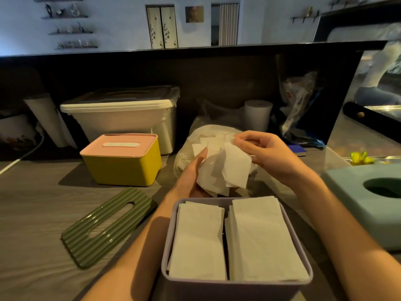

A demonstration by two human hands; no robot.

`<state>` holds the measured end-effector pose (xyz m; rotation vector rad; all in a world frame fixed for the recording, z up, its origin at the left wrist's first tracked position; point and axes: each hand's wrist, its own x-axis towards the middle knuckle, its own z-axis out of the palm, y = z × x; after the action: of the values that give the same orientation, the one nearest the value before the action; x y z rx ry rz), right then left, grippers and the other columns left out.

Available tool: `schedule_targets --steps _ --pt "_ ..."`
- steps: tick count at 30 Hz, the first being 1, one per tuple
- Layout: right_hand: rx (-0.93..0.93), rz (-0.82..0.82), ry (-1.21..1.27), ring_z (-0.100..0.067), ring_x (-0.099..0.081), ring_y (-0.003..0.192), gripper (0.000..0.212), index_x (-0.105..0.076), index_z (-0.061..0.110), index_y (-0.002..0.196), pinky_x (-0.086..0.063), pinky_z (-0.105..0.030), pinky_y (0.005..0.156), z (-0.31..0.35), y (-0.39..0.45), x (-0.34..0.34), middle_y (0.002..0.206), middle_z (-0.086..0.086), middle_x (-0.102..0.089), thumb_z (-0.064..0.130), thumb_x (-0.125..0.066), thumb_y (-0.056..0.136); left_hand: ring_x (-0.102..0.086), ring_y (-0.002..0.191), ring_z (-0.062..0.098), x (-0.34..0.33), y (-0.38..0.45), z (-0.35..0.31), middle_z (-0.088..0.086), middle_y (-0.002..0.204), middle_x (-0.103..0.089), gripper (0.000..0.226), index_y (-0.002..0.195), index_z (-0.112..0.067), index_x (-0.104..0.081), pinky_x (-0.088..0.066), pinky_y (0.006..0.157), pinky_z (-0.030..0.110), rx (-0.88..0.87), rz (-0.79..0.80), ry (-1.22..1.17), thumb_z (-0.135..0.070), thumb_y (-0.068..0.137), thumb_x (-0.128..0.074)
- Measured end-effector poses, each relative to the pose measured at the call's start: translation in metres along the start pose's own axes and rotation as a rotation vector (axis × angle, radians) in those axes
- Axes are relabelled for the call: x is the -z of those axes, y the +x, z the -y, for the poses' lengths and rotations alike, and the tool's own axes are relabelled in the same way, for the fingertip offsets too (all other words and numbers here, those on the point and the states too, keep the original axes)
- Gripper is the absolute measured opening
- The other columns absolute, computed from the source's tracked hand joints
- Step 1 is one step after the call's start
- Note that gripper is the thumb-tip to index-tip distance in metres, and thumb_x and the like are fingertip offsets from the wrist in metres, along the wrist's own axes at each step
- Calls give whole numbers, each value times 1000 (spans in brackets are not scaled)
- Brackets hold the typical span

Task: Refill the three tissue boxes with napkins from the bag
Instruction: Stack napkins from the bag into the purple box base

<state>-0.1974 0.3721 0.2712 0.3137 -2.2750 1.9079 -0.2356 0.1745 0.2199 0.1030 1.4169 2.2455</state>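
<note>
Grey wood-grain counter point(39, 192), ribbed green plastic lid point(108, 227) lying flat, lidded yellow tissue box with pink top point(121, 164), left hand point(193, 177) and right hand point(267, 155) gripping loose white napkins point(225, 168) before clear plastic bag point(195, 135), open lilac box point(236, 287) holding two napkin stacks point(199, 242), pale blue box point(358, 192) at right.
</note>
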Motion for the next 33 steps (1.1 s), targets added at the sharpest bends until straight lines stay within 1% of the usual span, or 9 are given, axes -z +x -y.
schedule_targets --steps 3,5,10,15,18,21,27,30,33 --pt "65 -41 -180 -5 -71 96 17 -75 21 107 -59 -19 80 -7 3 -12 98 11 -76 30 -72 93 -68 93 24 -4 -5 -5 4 120 -67 49 112 -19 -64 -53 95 47 1 37 81 -62 92 -52" --pt "159 -129 -399 2 -68 94 17 -75 25 104 -54 -12 75 -16 5 -18 96 14 -74 35 -74 91 -71 99 28 -5 -8 -4 12 116 -72 58 124 -20 -60 -57 90 44 -32 70 106 -64 89 -49" --pt "281 -227 -470 5 -61 97 17 -72 29 106 -47 -5 71 -20 5 -22 101 21 -69 36 -74 91 -69 98 4 -2 -11 -2 -2 106 -71 18 108 -20 -61 -53 82 14 28 238 233 -14 104 -44" --pt "338 -119 -606 1 -48 124 34 -68 40 124 -38 -14 96 -16 7 -22 134 20 -56 51 -66 92 -68 109 24 0 -4 -1 8 111 -75 31 121 -14 -66 -51 100 35 -55 232 492 -29 94 -61" --pt "359 -96 -638 -4 -50 127 24 -72 39 112 -44 -22 100 -15 8 -24 137 16 -57 48 -68 90 -63 120 31 1 2 1 12 120 -72 55 125 -15 -66 -44 111 45 -63 245 541 -41 77 -73" --pt "389 -208 -509 0 -55 120 18 -75 29 104 -48 -14 95 -11 6 -22 129 13 -62 40 -74 90 -61 123 33 5 5 2 15 122 -71 57 126 -11 -67 -41 113 46 -8 261 537 -41 78 -72" --pt "350 -467 -206 -6 -67 105 21 -69 17 116 -58 -28 92 1 4 -6 107 8 -71 28 -68 98 -65 112 30 5 9 6 19 127 -67 47 133 -3 -56 -55 91 40 62 274 344 -24 92 -65" --pt "276 -356 9 -12 -71 106 27 -69 15 122 -60 -28 85 11 1 0 108 5 -74 28 -67 98 -72 98 26 2 0 5 15 113 -73 40 129 -8 -57 -61 85 38 90 234 211 -31 96 -59" --pt "177 -83 186 -15 -72 101 26 -69 13 122 -58 -26 78 19 -5 0 105 3 -75 22 -63 99 -67 114 37 8 7 9 17 124 -69 86 142 -12 -50 -55 97 52 84 116 164 -43 71 -87"
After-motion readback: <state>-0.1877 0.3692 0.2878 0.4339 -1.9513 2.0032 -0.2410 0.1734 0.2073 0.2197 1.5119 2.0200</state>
